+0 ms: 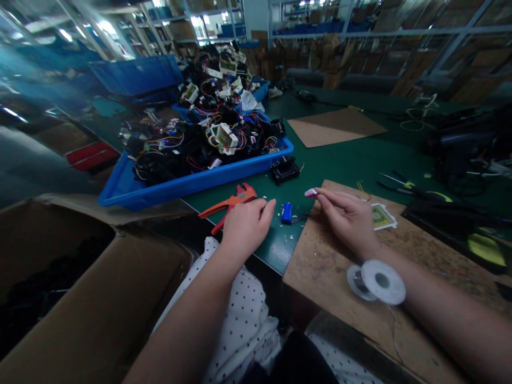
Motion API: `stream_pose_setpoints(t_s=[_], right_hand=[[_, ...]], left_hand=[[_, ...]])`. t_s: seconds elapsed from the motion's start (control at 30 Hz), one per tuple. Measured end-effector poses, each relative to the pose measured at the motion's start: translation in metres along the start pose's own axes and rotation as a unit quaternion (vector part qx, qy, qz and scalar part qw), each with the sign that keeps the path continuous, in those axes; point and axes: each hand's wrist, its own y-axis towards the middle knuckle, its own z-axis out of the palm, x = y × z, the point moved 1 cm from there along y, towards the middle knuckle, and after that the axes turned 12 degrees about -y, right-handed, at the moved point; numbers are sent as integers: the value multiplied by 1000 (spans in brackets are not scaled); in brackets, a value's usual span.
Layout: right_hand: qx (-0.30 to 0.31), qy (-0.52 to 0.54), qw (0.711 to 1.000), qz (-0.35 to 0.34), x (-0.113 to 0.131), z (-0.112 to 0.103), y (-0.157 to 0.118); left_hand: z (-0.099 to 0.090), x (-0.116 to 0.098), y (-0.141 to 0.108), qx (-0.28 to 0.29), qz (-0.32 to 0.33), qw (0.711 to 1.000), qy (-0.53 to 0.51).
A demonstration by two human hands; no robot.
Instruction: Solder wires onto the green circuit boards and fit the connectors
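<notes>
Green worktop [340, 160]: right hand [349, 218] outstretched, grip pinching one white piece [310, 192]; left hand [246, 225] curled by one cutter [237, 199], grip unclear.

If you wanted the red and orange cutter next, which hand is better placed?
Probably the left hand: it is right by the red and orange cutter, and I can't see it holding anything. The right hand is farther away and pinches a small white and pink piece.

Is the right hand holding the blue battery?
No, the right hand pinches a small white and pink piece, while the blue battery lies on the green table.
</notes>
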Motion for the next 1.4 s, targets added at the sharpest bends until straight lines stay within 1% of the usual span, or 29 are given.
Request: stream_pose_setpoints(t_s=[0.1, 0.2, 0.3, 0.4, 0.5, 0.53, 0.57, 0.6, 0.63, 0.7, 0.73, 0.83, 0.93, 1.07, 1.2, 1.3, 1.4], right_hand=[[9, 4, 999, 44, 0, 1, 3], [45, 23, 996, 74, -4, -2, 12], [84, 37, 992, 89, -8, -8, 22], [103, 29, 990, 93, -7, -20, 31], [115, -7, 990, 85, 3, -38, 36], [129, -26, 989, 74, 7, -45, 38], [156, -67, 984, 53, 11, -52, 39], [189, -126, 974, 26, 14, -57, 39], [222, -193, 956, -2, 16, -62, 40], [275, -311, 909, -45, 17, -69, 38], [294, -342, 891, -56, 17, -70, 37], [344, -339, 873, -69, 17, -67, 30], [379, -318, 864, -94, 19, -55, 24], [366, -301, 873, -113, 19, -40, 19], [341, -299, 884, -119, 14, -30, 16], [334, -288, 889, -122, 10, -27, 16], [336, -262, 896, -122, 8, -28, 18]], left_hand=[[1, 2, 0, 6, 12, 1000, -6], [0, 5, 1, 5, 20, 1000, -21], [-2, 7, 2, 6, 22, 999, -33], [-3, 8, 1, 9, 18, 999, -40], [-4, 9, -1, 6, 6, 999, -43], [-5, 9, -1, 3, 0, 999, -41], [-6, 9, -2, 0, -7, 999, -38], [-7, 9, -2, -3, -14, 999, -32], [-8, 8, -2, -6, -22, 999, -25], [-12, 8, -2, -12, -36, 999, -8], [-13, 7, -2, -14, -41, 999, 0], [-17, 8, -3, -10, -47, 999, 12], [-17, 11, -5, 13, -37, 999, 3], [-17, 16, -7, 49, -22, 998, -17], [-15, 13, -7, 58, -14, 998, -5], [-4, 4, -6, 77, 13, 997, 0], [17, -6, -5, 98, 37, 994, 18]])
